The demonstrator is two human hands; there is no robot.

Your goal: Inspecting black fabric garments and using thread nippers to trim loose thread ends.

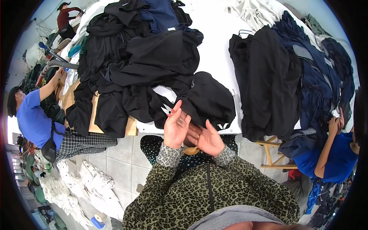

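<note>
My left hand (174, 129) is raised at the table's near edge, wrist turned so the palm side shows. Small thread snips (167, 110) with pale blades and reddish handles stick out at its fingers, which are closed on them. My right hand (209, 140) is beside it, palm up, thumb and fingers apart, nothing visible in it. Its fingers reach behind the left hand, so their tips are partly hidden. Just beyond both hands lies a bunched black garment (210, 99) with a small white mark near the edge.
A heap of black garments (161, 51) covers the table's left side; another black stack (266, 80) lies right, beside navy garments (318, 76). People in blue shirts work at left (36, 115) and right (341, 153). A wooden stool (274, 153) stands below the right stack.
</note>
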